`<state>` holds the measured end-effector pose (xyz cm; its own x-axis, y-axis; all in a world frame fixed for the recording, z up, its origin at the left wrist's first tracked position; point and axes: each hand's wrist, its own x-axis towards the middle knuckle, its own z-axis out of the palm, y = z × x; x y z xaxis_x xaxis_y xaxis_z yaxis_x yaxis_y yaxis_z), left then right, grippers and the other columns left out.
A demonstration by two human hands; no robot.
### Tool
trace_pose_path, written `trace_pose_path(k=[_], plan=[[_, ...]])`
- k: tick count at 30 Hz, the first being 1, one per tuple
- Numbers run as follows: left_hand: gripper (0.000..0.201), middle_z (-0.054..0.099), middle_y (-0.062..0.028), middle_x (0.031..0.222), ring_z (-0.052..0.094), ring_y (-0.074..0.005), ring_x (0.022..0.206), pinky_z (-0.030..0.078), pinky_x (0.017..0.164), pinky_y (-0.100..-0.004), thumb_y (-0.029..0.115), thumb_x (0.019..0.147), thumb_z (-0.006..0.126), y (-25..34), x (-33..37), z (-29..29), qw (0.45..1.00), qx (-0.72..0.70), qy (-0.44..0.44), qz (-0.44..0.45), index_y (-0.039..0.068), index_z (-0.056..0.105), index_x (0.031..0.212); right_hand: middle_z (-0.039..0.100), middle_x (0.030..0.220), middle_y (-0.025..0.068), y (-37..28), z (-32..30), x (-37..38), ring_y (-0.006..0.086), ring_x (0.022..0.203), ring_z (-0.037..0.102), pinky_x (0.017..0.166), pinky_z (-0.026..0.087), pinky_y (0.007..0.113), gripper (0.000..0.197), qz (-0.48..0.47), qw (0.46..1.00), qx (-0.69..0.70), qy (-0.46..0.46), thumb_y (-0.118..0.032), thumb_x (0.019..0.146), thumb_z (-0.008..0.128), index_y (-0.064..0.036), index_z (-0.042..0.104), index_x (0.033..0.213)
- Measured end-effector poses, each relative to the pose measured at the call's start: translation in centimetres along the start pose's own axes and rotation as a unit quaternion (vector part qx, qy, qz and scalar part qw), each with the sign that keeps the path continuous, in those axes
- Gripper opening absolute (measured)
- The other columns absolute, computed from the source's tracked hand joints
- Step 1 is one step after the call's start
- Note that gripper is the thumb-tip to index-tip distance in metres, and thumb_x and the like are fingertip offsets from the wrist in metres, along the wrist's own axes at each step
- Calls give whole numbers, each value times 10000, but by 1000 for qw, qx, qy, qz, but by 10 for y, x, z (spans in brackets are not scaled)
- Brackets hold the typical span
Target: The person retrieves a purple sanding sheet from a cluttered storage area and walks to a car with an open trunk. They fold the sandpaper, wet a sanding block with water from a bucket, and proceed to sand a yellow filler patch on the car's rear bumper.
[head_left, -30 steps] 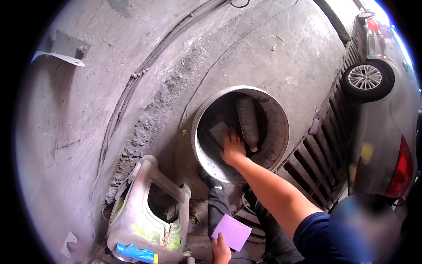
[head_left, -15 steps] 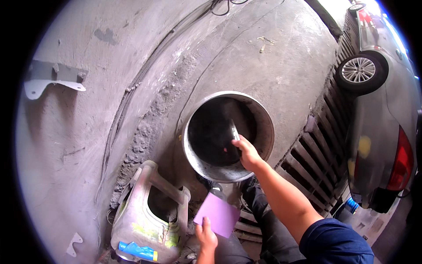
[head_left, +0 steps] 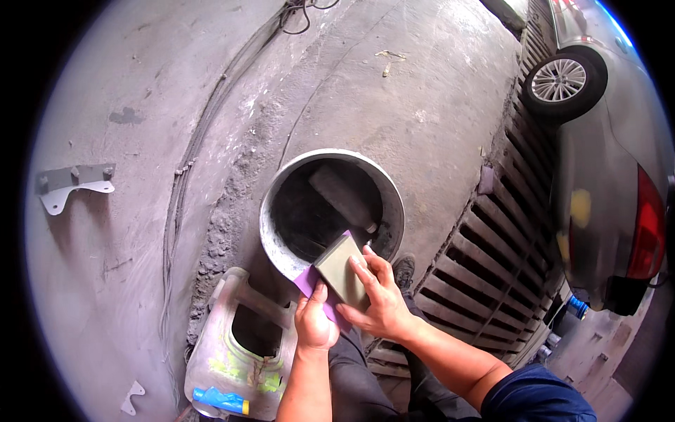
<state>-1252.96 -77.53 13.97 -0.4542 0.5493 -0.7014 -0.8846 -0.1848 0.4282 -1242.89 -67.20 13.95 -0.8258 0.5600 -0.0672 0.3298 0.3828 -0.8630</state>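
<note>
In the head view, pinching a purple sheet (head_left: 307,282) between thumb and fingers of the left hand (head_left: 315,323); gripping a grey-green block (head_left: 340,273) with the fingers of the right hand (head_left: 385,304), against the sheet. Holding both by the near rim of a round bucket (head_left: 276,249), containing a greyish bottle (head_left: 341,197).

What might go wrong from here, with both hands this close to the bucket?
The block in the right hand might slip and fall into the bucket, perhaps striking the bottle inside. The purple sheet in the left hand could crease or shift against the block.
</note>
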Motion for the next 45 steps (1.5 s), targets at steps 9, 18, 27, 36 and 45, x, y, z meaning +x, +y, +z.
trace_pose_path(k=[9, 18, 27, 36, 45], plan=[[403, 564, -113, 1278, 544, -224, 1169, 412, 1029, -364, 259, 1044, 453, -14, 1, 11, 996, 78, -32, 22, -25, 498, 1326, 375, 1357, 274, 2, -13, -8, 515, 1365, 327, 1095, 369, 533, 831, 9, 999, 46, 26, -171, 700, 816, -57, 443, 1434], [399, 587, -95, 1248, 553, -194, 1132, 412, 1008, -336, 279, 1054, 428, -21, 2, 13, 979, 187, -48, 65, -24, 533, 1292, 353, 1377, 289, 2, -20, -13, 525, 1382, 294, 1129, 302, 564, 793, 11, 998, 54, 37, -153, 714, 801, -38, 455, 1419], [406, 583, -110, 1274, 564, -205, 1145, 429, 1002, -339, 251, 1021, 504, -18, -1, 18, 981, 161, -83, 65, -28, 519, 1315, 358, 1355, 301, -7, -24, -8, 539, 1353, 322, 1097, 336, 564, 840, 17, 1000, -12, 3, -133, 724, 799, 7, 395, 1446], [408, 609, -108, 1198, 596, -201, 1076, 465, 960, -334, 100, 920, 599, -5, 10, 4, 989, 136, -57, 15, -31, 510, 1297, 495, 1312, 232, 21, -38, 9, 368, 1259, 488, 1045, 419, 454, 780, 99, 986, 131, -14, -255, 778, 793, 12, 417, 1407], [385, 628, -93, 1150, 601, -169, 1025, 465, 923, -310, 177, 942, 613, -5, 33, -10, 947, 307, -90, 21, -31, 539, 1256, 618, 1157, 135, 32, -9, 9, 219, 1019, 632, 877, 510, 327, 410, 308, 909, 280, -23, -120, 898, 689, 1, 569, 1271]])
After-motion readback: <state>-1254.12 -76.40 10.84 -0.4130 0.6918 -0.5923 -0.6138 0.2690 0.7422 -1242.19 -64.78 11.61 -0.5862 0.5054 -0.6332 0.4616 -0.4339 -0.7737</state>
